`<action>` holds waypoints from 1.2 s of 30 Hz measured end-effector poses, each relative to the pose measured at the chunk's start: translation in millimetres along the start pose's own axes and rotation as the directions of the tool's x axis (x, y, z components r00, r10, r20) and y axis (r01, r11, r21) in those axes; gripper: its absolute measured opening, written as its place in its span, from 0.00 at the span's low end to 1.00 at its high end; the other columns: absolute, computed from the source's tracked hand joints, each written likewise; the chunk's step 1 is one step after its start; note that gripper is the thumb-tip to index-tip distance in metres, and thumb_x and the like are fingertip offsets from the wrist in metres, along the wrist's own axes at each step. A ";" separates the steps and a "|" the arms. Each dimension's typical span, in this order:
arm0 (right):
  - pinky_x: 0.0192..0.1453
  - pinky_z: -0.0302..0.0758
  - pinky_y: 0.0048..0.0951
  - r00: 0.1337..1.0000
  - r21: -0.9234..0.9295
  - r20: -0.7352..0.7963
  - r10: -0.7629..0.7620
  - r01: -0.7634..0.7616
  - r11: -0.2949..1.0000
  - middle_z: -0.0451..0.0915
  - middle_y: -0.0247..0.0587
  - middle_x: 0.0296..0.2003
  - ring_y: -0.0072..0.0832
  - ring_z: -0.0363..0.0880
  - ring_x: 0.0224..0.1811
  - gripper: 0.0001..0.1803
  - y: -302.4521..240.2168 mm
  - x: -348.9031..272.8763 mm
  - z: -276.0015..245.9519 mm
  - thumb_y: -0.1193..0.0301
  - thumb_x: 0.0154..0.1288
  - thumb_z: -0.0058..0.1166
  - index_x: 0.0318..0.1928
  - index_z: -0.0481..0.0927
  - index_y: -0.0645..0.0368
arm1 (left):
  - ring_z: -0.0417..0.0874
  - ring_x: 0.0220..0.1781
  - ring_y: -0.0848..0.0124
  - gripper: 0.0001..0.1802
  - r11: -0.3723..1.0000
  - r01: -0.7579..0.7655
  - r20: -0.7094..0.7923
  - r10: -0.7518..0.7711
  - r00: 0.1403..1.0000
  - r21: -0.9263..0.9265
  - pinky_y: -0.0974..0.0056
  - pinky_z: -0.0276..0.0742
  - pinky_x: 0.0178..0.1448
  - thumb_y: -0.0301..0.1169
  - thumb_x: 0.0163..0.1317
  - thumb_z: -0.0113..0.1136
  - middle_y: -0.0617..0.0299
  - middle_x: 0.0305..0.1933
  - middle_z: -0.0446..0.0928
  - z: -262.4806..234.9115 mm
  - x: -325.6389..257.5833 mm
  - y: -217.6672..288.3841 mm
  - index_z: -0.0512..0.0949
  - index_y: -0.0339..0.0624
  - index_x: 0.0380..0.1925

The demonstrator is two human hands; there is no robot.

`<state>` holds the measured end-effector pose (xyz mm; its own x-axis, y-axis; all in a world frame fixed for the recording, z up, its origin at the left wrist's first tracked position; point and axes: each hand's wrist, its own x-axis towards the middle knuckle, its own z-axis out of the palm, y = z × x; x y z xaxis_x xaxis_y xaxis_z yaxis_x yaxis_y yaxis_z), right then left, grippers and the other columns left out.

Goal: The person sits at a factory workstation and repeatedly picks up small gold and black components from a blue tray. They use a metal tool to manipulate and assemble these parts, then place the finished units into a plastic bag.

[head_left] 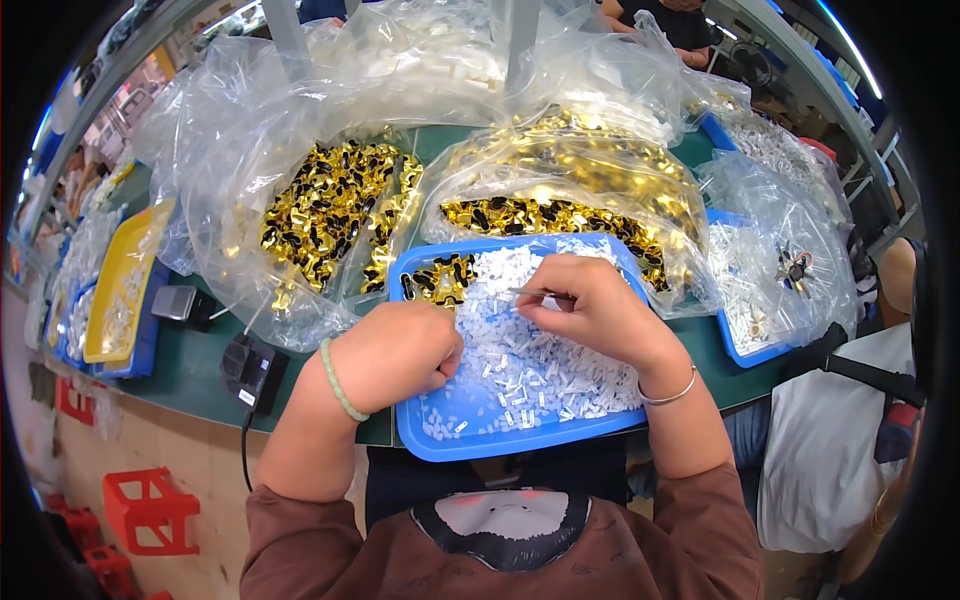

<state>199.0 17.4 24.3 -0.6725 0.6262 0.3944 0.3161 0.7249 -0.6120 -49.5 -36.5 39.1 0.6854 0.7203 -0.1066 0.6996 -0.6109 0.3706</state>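
A blue tray (pixel 480 447) sits in front of me, holding many small white plastic pieces (pixel 525 365) and a heap of gold-and-black parts (pixel 440 278) in its far left corner. My right hand (pixel 598 312) is over the tray, pinching slim metal tweezers (pixel 543 293) whose tip points left. Over the tray's left side, my left hand (pixel 412 345) is closed with its fingers curled down; whatever is in them is hidden. The two hands are apart.
Clear plastic bags of gold-and-black parts (pixel 330 205) lie behind the tray. A yellow tray (pixel 125 290) rests on a blue bin at left, near a black power adapter (pixel 250 370). At right, another blue tray (pixel 745 350) holds white pieces. Red stools (pixel 150 510) stand on the floor.
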 end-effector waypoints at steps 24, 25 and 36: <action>0.26 0.65 0.23 0.927 0.102 -0.255 0.274 -0.256 0.961 0.75 0.36 0.25 0.20 0.67 0.21 0.05 -19.8 4.2 -4.8 0.73 0.61 0.60 0.33 0.81 0.62 | 0.79 0.56 0.74 0.18 0.230 -0.307 -0.363 -0.266 0.893 -0.924 0.69 0.77 0.59 0.27 0.70 0.53 0.57 0.56 0.78 27.2 59.6 -4.2 0.76 0.36 0.57; 0.27 0.66 0.23 0.928 0.089 -0.257 0.269 -0.255 0.963 0.75 0.36 0.25 0.20 0.68 0.21 0.05 -18.8 3.7 -5.1 0.73 0.61 0.60 0.33 0.80 0.62 | 0.79 0.55 0.74 0.18 0.194 -0.300 -0.345 -0.273 0.898 -0.934 0.69 0.77 0.59 0.27 0.69 0.54 0.57 0.56 0.78 26.9 59.5 -4.1 0.75 0.36 0.58; 0.29 0.70 0.25 0.926 0.049 -0.330 0.184 -0.178 0.983 0.77 0.40 0.32 0.26 0.73 0.25 0.02 -16.3 2.8 -5.4 0.77 0.62 0.57 0.35 0.79 0.61 | 0.80 0.54 0.73 0.22 0.175 -0.241 -0.283 -0.282 0.917 -0.955 0.69 0.77 0.59 0.26 0.66 0.59 0.57 0.56 0.78 21.7 59.9 -2.4 0.73 0.34 0.59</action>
<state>195.6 8.9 39.0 -0.3437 0.8078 0.4788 0.3978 0.5871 -0.7050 -5.8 1.0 11.8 0.3743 0.9254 0.0588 -0.2357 0.0336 0.9712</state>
